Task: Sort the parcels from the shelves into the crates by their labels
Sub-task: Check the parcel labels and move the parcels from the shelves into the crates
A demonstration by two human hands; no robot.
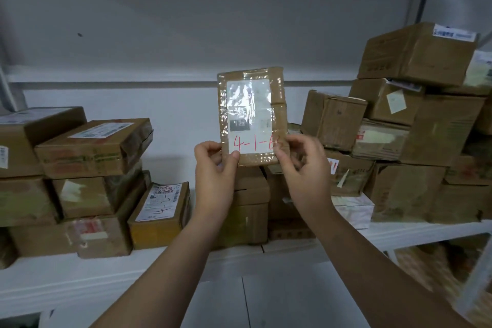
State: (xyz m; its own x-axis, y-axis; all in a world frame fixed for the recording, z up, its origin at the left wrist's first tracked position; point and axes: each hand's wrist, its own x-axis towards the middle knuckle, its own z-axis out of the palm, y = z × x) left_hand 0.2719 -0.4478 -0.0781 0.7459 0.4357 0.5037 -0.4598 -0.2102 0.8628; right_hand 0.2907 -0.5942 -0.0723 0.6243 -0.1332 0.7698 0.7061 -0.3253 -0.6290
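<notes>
**A:** Take me across it, starting on the left.

**B:** Left of the held parcel (pixel 251 114), flat boxes (pixel 93 146) sit stacked on the white shelf (pixel 80 271). A small box (pixel 159 213) leans low and just left of the parcel, with handwriting on its sticker.

**A:** And the hands?

**B:** The left hand (pixel 215 165) pinches the parcel's lower left corner, thumb on the front and fingers curled behind. The parcel stands upright in the air in front of the shelf. Its label (pixel 250 117) faces the camera and reads "4-1-" in red, then a last figure. The right hand (pixel 300 165) pinches the lower right corner the same way.

**A:** What could go wrong?

**B:** The right thumb partly covers that last figure. If it's misread, the parcel lands in the wrong crate. The wrap also looks like glossy tape, and the parcel is held only along its bottom edge. I'd judge it could slip or tip out of the pinch.

**A:** Anything right of the parcel?

**B:** A tall pile of cartons (pixel 415 120), stacked crookedly, with one tilted box (pixel 332 120) nearest. An arm swinging away could knock some down. No crate is in view, so I can't tell where the parcel should go.
</notes>
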